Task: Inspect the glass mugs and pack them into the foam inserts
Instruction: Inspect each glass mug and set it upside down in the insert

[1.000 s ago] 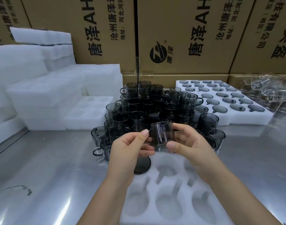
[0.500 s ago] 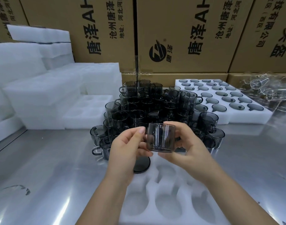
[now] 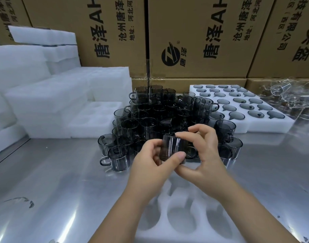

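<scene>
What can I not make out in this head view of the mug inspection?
Head view only:
Held mug: the left hand and right hand cover much of its rim and base; glare streaks hide any flaw.
Near foam insert: the forearms and the bottom edge cut it off, so its pocket count is unknown.
Mug pile: dark glass overlaps; no count possible.
Clear glassware: blurred, cut by the right edge.

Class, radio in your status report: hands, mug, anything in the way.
Left hand and right hand grip one mug. Held above foam insert, not seated. Visible pockets empty; mug pile close behind.
</scene>
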